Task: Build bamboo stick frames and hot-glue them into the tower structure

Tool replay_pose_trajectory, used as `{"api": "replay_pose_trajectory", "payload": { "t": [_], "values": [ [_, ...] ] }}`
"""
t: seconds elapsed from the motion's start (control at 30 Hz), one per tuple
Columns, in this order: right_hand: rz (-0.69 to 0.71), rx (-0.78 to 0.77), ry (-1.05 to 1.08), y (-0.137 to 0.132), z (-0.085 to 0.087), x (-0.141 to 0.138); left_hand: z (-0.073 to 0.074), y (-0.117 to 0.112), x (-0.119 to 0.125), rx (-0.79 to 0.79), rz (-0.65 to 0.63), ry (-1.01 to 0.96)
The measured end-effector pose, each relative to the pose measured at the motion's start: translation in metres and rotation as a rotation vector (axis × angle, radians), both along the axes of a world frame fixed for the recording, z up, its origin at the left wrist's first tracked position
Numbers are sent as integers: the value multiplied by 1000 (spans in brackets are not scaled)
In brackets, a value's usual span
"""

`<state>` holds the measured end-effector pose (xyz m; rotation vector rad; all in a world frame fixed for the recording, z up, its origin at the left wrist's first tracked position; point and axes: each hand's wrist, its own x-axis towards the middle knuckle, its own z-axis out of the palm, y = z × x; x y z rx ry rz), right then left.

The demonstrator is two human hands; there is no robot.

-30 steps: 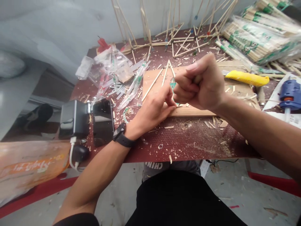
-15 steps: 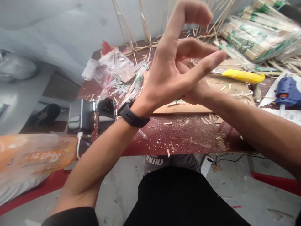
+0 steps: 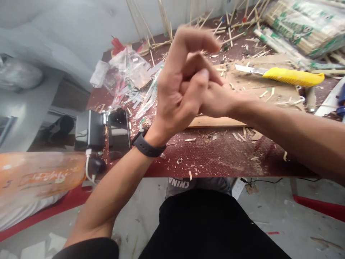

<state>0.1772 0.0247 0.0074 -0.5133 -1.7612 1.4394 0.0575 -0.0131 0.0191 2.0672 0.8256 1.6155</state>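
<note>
My left hand (image 3: 175, 86), with a black watch (image 3: 148, 144) on its wrist, is raised over the table's front part. Its fingers curl over at the top and its thumb bends down against my right hand (image 3: 215, 100). The two hands touch, the left one closed around the right. My right hand's fingers are hidden behind the left. Below them lies a wooden board (image 3: 221, 121), partly covered by my hands. Just right of the hands, a yellow-handled utility knife (image 3: 292, 76) lies with its blade out, pointing left.
Bundled wooden sticks in plastic (image 3: 309, 30) lie at the back right. Thin-stick frames (image 3: 164, 21) stand along the wall. Clear plastic scraps (image 3: 132, 68) and a dark boxy device (image 3: 90, 129) are at left. A blue tool (image 3: 341, 102) shows at the right edge. Shavings litter the red table (image 3: 215, 162).
My left hand has moved down and left, its thumb and fingers closing from spread onto my right hand. My right hand has shifted left. The view has shifted slightly.
</note>
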Motion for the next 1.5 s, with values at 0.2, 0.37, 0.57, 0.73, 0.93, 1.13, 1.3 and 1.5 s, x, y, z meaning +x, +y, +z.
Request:
{"api": "replay_pose_trajectory", "payload": {
  "t": [0.2,0.37,0.57,0.73,0.93,1.13,1.3,1.5],
  "values": [
    [-72,251,16,0,-8,0,9,-8,-1,-70,197,313],
    [-85,243,95,-6,-1,10,4,4,0,-7,69,266],
    [145,-2,109,-10,2,17,-43,-1,-41,-167,105,37],
    [132,-51,122,-17,3,18,-59,-5,-45,-229,26,288],
    [16,-197,259,-9,9,21,-55,-12,-35,-318,-46,300],
    [128,-292,207,-2,17,34,-54,-13,-36,-343,-12,275],
    [171,-290,182,-3,14,34,-52,-11,-37,-363,-47,284],
    [211,-315,146,0,16,33,-50,-12,-38,-404,-75,260]
  ]
}}
